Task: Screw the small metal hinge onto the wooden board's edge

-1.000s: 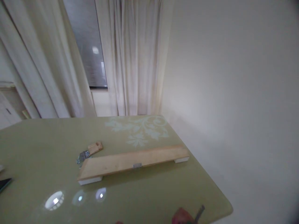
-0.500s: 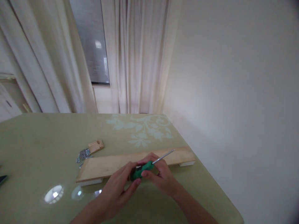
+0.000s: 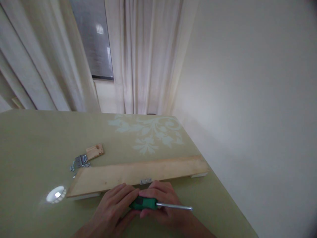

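Observation:
A screwdriver [image 3: 146, 203] with a green handle lies across both hands, its metal shaft pointing right. My left hand [image 3: 115, 205] is closed on the handle's rear end. Around the front of the handle, near the shaft, my right hand [image 3: 164, 201] is closed too. Just beyond the fingers is a long wooden board [image 3: 119, 173], raised on white blocks at its ends. A small metal hinge or plate [image 3: 145, 180] sits at the board's near edge, close to my right fingers.
Past the board's left end lie metal hinges [image 3: 81, 161], several loose screws [image 3: 72, 167] and a small wood piece [image 3: 95, 151]. All rest on a glossy green table [image 3: 44, 142] with a floral pattern. A wall [image 3: 247, 115] borders the right side; curtains [image 3: 138, 59] hang behind.
Both hands have come down and nearer with the screwdriver, whose shaft has swung from up-right to nearly level. The metal plate on the board's edge has come into view. The camera has tilted down.

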`<act>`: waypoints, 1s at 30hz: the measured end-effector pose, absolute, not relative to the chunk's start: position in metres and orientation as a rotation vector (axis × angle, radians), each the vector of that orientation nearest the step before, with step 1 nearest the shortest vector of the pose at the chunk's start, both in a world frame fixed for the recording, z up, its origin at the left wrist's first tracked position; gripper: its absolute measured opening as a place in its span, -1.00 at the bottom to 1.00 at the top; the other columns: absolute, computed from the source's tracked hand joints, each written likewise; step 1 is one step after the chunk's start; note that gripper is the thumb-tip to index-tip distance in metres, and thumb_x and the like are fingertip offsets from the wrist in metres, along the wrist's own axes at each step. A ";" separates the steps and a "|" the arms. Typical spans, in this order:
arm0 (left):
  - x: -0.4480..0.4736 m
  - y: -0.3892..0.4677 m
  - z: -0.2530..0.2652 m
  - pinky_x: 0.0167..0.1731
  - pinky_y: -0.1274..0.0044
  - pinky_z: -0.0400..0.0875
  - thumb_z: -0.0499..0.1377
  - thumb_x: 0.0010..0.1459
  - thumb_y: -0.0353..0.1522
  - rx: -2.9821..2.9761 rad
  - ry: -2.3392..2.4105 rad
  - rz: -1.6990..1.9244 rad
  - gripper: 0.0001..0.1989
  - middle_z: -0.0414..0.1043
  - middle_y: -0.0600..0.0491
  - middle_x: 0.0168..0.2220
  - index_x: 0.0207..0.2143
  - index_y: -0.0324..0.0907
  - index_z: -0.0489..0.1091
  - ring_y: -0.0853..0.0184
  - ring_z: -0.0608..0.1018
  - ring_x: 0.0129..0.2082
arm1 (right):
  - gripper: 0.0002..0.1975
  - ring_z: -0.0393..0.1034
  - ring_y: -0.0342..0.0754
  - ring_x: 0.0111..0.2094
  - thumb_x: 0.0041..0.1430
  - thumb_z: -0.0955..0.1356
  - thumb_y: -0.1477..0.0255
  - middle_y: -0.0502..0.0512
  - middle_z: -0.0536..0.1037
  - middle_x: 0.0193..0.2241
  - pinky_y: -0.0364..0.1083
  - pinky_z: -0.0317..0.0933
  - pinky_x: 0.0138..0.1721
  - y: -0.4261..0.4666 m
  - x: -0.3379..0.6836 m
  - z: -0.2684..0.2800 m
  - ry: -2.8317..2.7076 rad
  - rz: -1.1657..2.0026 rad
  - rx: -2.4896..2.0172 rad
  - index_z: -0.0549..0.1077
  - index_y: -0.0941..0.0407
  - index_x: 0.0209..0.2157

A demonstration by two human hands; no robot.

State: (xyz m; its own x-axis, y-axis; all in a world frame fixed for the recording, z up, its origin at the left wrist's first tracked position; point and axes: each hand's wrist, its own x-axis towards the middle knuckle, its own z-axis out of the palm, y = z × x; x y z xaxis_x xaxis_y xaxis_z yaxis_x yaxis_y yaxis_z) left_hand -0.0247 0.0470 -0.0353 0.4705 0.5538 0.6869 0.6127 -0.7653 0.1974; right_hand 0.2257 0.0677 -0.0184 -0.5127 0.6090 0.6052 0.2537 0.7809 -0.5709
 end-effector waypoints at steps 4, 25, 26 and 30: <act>-0.025 0.045 -0.040 0.06 0.46 0.64 0.16 0.46 -0.25 -2.620 -1.044 -1.202 -0.71 0.69 -0.06 -0.10 0.17 -0.03 0.48 0.21 0.72 -0.12 | -0.46 0.57 -0.07 -0.32 0.35 0.42 -0.10 0.05 0.66 -0.27 -0.13 0.44 -0.25 0.069 0.223 -0.023 -2.069 0.520 -0.593 0.59 -0.03 0.14; -0.025 0.046 -0.017 -0.11 0.49 0.56 0.14 0.52 -0.20 -2.629 -0.962 -1.188 -0.69 0.66 -0.06 -0.16 0.13 -0.19 0.48 0.25 0.68 -0.19 | -0.61 0.51 -0.13 -0.33 0.43 0.44 0.10 0.07 0.63 -0.27 -0.19 0.38 -0.27 0.060 0.210 -0.019 -1.936 0.728 -0.497 0.61 0.02 0.14; -0.025 0.046 -0.016 -0.11 0.48 0.56 0.13 0.53 -0.19 -2.633 -0.947 -1.183 -0.70 0.67 -0.06 -0.17 0.10 -0.18 0.49 0.25 0.67 -0.20 | -0.60 0.51 -0.13 -0.33 0.44 0.43 0.08 0.07 0.63 -0.27 -0.19 0.38 -0.28 0.059 0.210 -0.019 -1.953 0.699 -0.494 0.60 0.02 0.13; -0.027 0.046 -0.018 -0.12 0.45 0.53 0.11 0.54 -0.21 -2.631 -0.920 -1.176 -0.72 0.66 -0.05 -0.18 0.06 -0.17 0.50 0.25 0.65 -0.23 | -0.63 0.48 -0.15 -0.38 0.44 0.44 0.13 0.05 0.60 -0.28 -0.20 0.35 -0.33 0.057 0.210 -0.017 -1.982 0.603 -0.507 0.57 0.01 0.14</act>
